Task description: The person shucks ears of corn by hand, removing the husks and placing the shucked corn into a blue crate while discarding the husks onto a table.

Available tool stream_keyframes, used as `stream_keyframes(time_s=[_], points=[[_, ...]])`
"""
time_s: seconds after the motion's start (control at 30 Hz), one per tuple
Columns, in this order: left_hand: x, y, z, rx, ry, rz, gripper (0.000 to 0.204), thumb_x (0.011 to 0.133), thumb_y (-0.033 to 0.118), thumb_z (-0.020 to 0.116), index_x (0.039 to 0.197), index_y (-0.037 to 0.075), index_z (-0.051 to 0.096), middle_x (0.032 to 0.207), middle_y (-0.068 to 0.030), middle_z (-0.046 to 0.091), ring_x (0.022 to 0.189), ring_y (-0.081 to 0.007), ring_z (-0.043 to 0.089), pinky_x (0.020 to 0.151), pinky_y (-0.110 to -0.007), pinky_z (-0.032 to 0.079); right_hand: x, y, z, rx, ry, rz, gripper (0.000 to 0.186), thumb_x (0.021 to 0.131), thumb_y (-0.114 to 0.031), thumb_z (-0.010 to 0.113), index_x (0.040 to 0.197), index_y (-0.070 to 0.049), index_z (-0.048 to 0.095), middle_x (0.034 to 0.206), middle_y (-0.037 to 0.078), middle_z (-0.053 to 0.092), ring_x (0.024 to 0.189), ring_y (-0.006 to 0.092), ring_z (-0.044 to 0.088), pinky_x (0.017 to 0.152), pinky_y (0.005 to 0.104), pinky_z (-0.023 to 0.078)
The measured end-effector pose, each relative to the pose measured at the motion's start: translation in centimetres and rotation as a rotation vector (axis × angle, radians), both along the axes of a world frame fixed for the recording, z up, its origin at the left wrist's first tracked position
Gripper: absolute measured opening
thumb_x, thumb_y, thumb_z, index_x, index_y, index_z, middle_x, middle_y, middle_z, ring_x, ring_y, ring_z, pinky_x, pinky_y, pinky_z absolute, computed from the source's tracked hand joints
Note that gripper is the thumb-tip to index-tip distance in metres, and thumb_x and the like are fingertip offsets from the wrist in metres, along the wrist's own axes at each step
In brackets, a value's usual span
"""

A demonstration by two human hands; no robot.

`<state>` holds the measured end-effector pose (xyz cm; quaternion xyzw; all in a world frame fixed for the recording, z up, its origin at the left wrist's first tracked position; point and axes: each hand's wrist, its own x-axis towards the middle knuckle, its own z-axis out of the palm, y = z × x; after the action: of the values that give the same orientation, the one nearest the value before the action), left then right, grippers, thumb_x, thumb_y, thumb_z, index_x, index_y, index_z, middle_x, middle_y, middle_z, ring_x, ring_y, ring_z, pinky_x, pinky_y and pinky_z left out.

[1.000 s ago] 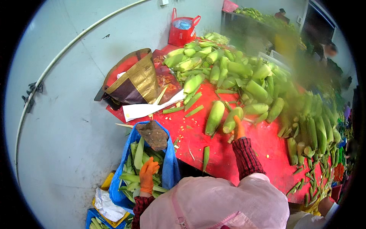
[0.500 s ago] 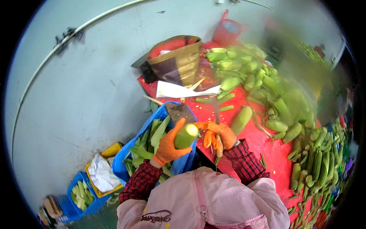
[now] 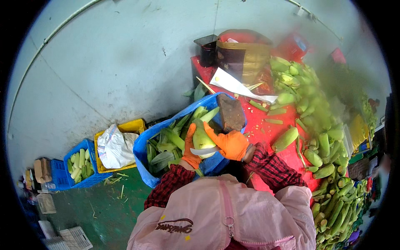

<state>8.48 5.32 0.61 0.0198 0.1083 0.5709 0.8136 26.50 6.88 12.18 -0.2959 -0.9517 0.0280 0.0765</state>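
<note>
My left hand [image 3: 190,146], in an orange glove, is closed round a green-husked corn ear [image 3: 201,136]. My right hand [image 3: 231,145], gloved in the same orange, grips a knife; its handle is hidden in the fist. The pale, curved knife blade [image 3: 205,151] lies across the near end of the ear, with the right thumb reaching along the husk. Both hands are over a blue bin [image 3: 143,171] holding loose green husks [image 3: 161,160].
A brown block [image 3: 231,113] sits at the bin's right rim. Heaped corn ears [image 3: 321,129] cover the right of the red table [image 3: 266,133]. A woven bag [image 3: 243,58] stands behind. Yellow [image 3: 100,160] and blue [image 3: 66,175] crates stand left.
The view has swung left. The knife, upright in my right hand before, now lies across the ear, and my hands have come together. The ear's pale cut end no longer faces up.
</note>
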Motion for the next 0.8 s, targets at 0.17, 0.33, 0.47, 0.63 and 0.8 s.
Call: stream_keyframes(time_s=[0.17,0.33,0.47,0.63,0.8], points=[[-0.1,-0.8,0.8,-0.039,-0.056,0.003,0.051,0.097,0.049,0.058,0.128,0.008,0.059,0.114,-0.0123,0.069,0.104,-0.0287,0.067,0.093,-0.045,0.055,0.0,1.8,-1.6,-0.114,0.123,0.043,0.091,0.079,-0.014,0.062,0.159,-0.013,0.018,0.072,0.011,0.062,0.057,0.0329,0.061,0.054,0.0428,0.048],[-0.2,-1.2,-0.1,0.001,-0.068,0.064,0.052,0.096,0.053,0.054,0.123,0.01,0.06,0.108,-0.0087,0.069,0.089,-0.0264,0.07,0.075,-0.04,0.06,-2.2,-2.9,-3.7,-1.052,0.594,-0.354,0.087,0.087,-0.012,0.055,0.161,-0.029,0.013,0.077,0.009,0.069,0.052,0.0197,0.06,0.05,0.0322,0.05],[-0.8,-2.0,-0.1,-0.041,-0.138,-0.011,0.049,0.096,0.05,0.056,0.123,0.009,0.061,0.11,-0.0107,0.069,0.093,-0.0284,0.069,0.079,-0.042,0.059,-1.5,-2.9,-3.3,-1.354,0.607,-0.384,0.08,0.091,-0.011,0.048,0.161,-0.031,0.014,0.077,0.007,0.069,0.047,0.012,0.054,0.045,0.0257,0.048],[-0.5,-1.9,-0.5,-0.009,-0.137,0.008,0.051,0.095,0.048,0.06,0.126,0.008,0.059,0.12,-0.0143,0.066,0.104,-0.0302,0.066,0.091,-0.046,0.056,-0.6,-1.6,-0.3,-0.923,0.439,-0.23,0.07,0.089,-0.032,0.066,0.153,-0.026,0.039,0.093,0.009,0.07,0.068,0.0209,0.067,0.053,0.0321,0.052],[-0.1,-2.2,0.6,-0.039,-0.086,0.0,0.051,0.095,0.048,0.059,0.127,0.008,0.058,0.119,-0.0144,0.065,0.107,-0.0308,0.065,0.095,-0.047,0.053,-1.8,-1.3,-0.3,-0.43,0.313,-0.079,0.061,0.089,-0.046,0.067,0.141,-0.019,0.056,0.087,0.012,0.067,0.077,0.031,0.067,0.066,0.0385,0.052]])
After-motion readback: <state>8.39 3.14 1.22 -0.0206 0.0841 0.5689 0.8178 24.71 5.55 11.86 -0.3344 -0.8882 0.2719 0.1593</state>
